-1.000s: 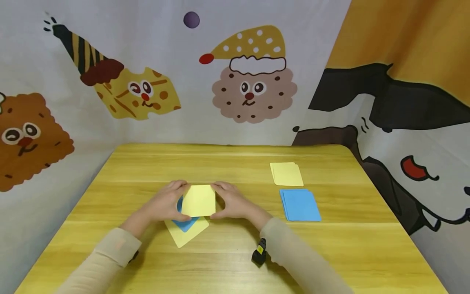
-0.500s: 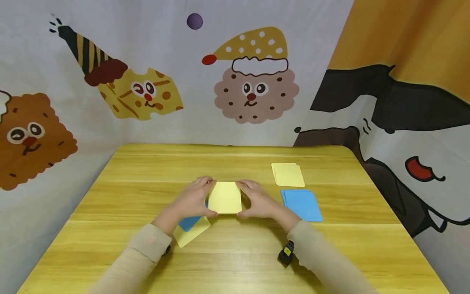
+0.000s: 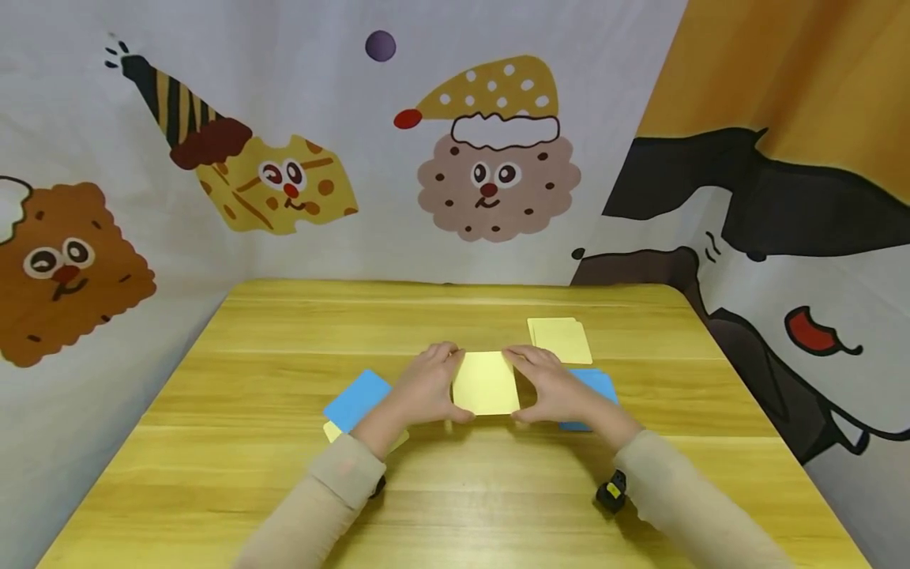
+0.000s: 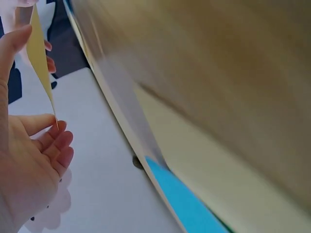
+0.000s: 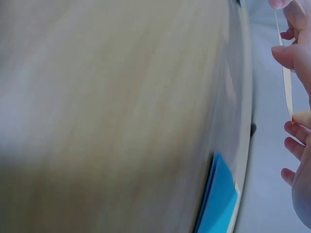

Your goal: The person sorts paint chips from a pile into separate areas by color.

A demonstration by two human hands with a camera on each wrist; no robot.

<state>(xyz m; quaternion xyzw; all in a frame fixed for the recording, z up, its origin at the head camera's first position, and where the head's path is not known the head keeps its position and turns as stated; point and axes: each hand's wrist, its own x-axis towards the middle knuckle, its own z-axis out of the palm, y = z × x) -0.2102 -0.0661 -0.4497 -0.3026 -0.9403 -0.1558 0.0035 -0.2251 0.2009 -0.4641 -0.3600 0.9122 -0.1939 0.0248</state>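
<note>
Yellow card (image 3: 486, 383) held above the table (image 3: 284, 332), pinched by its side edges: left hand (image 3: 424, 387) curled on the left edge, right hand (image 3: 558, 387) on the right, forearms angled inward. Blue card (image 3: 357, 399) lying flat just left.

**Camera Placement: Three Views**

From my remote station, the head view looks forward and down from above the near edge of the surface (image 3: 284, 474), taking in the whole top and the printed backdrop (image 3: 213, 95) behind. The left wrist view sits very close beside the left hand (image 4: 24, 165), tilted and blurred. The right wrist view sits equally close to the right hand (image 5: 299, 121). All three share the yellow card (image 3: 486, 383), seen edge-on from both wrists.
</note>
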